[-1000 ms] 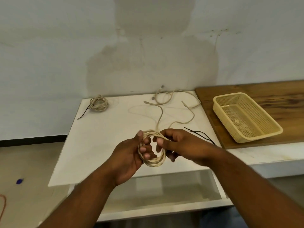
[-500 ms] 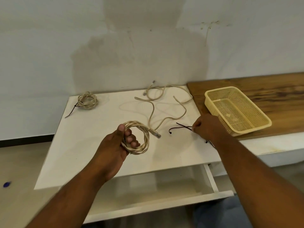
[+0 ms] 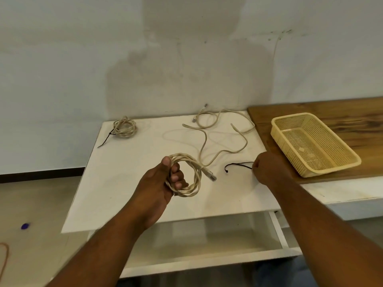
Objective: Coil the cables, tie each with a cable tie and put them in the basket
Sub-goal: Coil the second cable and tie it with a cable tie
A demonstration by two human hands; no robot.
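My left hand [image 3: 163, 184] grips a coiled beige cable [image 3: 195, 177] above the white table [image 3: 132, 183], its plug sticking out to the right. To the right, my right hand [image 3: 269, 169] pinches a thin black cable tie [image 3: 236, 165] lying on the table. A loose beige cable [image 3: 223, 141] sprawls across the back of the table. At the back left lies a coiled cable [image 3: 125, 127] bound with a black tie. The yellow mesh basket [image 3: 323, 171] sits on a wooden board at the right, with nothing in it.
The wooden board [image 3: 352, 112] covers the right side of the counter. A white drawer [image 3: 207, 245] stands pulled out under the table's front edge. The wall runs close behind the table. An orange cord [image 3: 4, 259] lies on the floor at the left.
My right hand left the coil and reached right to the black cable tie, now pinching it. My left hand keeps holding the coil, whose plug end hangs free.
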